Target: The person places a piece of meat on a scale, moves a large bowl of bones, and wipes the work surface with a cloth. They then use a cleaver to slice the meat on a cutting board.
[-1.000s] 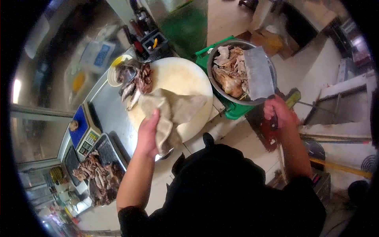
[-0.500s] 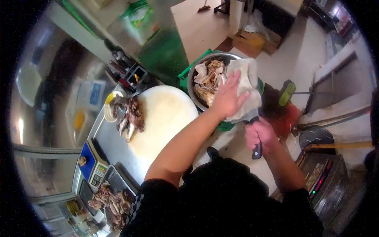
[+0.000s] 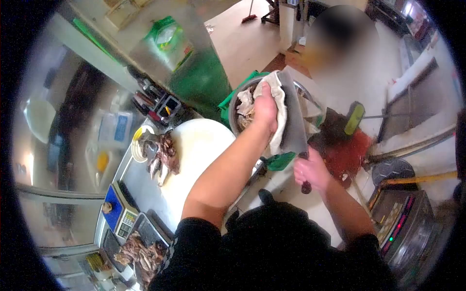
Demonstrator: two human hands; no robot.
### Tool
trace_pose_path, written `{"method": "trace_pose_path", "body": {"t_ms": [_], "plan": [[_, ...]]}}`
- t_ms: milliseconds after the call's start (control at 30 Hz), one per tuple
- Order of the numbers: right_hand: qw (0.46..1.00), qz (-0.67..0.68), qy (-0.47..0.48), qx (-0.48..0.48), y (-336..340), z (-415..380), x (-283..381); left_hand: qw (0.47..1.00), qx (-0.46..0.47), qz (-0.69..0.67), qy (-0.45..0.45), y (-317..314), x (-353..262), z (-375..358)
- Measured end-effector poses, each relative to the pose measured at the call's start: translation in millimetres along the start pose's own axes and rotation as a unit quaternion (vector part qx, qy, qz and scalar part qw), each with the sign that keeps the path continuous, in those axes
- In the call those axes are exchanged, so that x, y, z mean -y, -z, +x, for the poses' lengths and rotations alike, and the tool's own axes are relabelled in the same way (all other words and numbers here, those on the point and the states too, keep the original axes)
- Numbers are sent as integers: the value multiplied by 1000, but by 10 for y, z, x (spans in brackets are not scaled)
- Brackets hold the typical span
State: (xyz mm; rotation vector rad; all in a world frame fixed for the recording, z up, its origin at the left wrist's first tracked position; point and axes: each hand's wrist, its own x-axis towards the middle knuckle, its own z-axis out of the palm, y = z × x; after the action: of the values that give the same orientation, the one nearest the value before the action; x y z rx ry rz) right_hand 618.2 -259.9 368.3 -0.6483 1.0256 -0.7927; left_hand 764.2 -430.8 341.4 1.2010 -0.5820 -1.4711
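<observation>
My right hand (image 3: pixel 313 169) is wrapped round the dark handle of a cleaver (image 3: pixel 294 119), whose broad grey blade stands nearly edge-up. A pale cloth (image 3: pixel 276 140) lies along the blade's left side. My left hand (image 3: pixel 265 110) holds this cloth, thumb on its near face; the other fingers are mostly hidden. Both hands are over or beside a round metal bowl (image 3: pixel 234 114) with brownish-white pieces of meat (image 3: pixel 245 103) in it. To the left is a round white cutting board (image 3: pixel 208 145), with dark meat pieces (image 3: pixel 165 155) at its left edge.
A blue-topped scale (image 3: pixel 116 208) and a tray of meat pieces (image 3: pixel 141 254) are at lower left. A knife rack (image 3: pixel 162 104) stands behind the board. A green brush head (image 3: pixel 355 118) and red object (image 3: pixel 347 153) are on the right. A blurred shape (image 3: pixel 340 34) covers the upper right.
The cleaver has turned from flat under the cloth to nearly edge-up, its blade now showing. My left hand went from lying spread on the cloth to gripping it. A blurred shape has appeared at upper right.
</observation>
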Motion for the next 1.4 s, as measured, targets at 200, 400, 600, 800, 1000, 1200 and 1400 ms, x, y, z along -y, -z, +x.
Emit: {"method": "trace_pose_path", "body": {"t_ms": [200,400,600,800,1000,1200,1400], "plan": [[997,-56,47,-37,-322,275,218,939,-132,305,-88,109,-163,-489],[899,-370,216,-94,-322,466,373,844,-35,531,-71,1016,80,-707],[660,-662,323,-149,-276,750,208,952,-155,254,-70,2329,-460,-1683],[610,-743,275,-1,-780,1195,-443,914,-367,165,-51,3190,-723,-3174],[592,-761,237,118,-1492,1764,-1126,869,-490,65,-22,3624,-115,-4719],[484,-800,308,175,-1806,1829,-1343,769,-585,-250,-69,3531,353,-5691],[501,-725,402,249,-2340,1639,-1254,827,-535,-163,-60,3682,451,-5307]]}}
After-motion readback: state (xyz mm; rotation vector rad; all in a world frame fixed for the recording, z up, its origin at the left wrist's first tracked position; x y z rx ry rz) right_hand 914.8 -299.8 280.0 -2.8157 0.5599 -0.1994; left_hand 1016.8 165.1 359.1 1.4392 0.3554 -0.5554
